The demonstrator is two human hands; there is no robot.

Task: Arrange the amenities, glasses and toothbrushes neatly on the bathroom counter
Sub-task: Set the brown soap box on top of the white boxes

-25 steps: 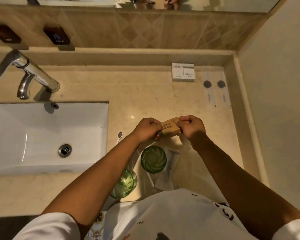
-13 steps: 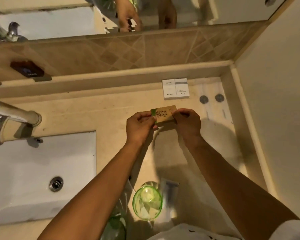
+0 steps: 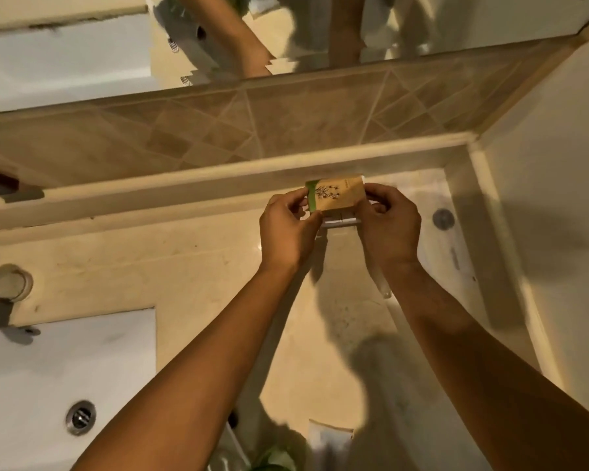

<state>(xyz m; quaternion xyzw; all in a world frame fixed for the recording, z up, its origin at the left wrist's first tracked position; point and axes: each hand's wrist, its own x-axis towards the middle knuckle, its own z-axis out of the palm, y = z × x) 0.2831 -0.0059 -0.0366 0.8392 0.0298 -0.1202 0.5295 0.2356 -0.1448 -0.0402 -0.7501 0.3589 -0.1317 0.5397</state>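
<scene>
One tan box [image 3: 337, 196], pinched by left hand [image 3: 288, 229] and right hand [image 3: 388, 226]; white boxes [image 3: 340, 220] beneath, count unclear; counter [image 3: 184, 266] at 6 o'clock.

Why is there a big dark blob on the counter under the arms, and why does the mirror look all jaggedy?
Head view: the dark blob is shadow from the arms on the counter, lit from above; the mirror reflection looks smeared and blocky, probably motion blur; the box in both hands stays fairly sharp.

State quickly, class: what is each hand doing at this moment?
Left hand: closed, pinching the left end of the tan box.
Right hand: closed, pinching the box's right end.
</scene>
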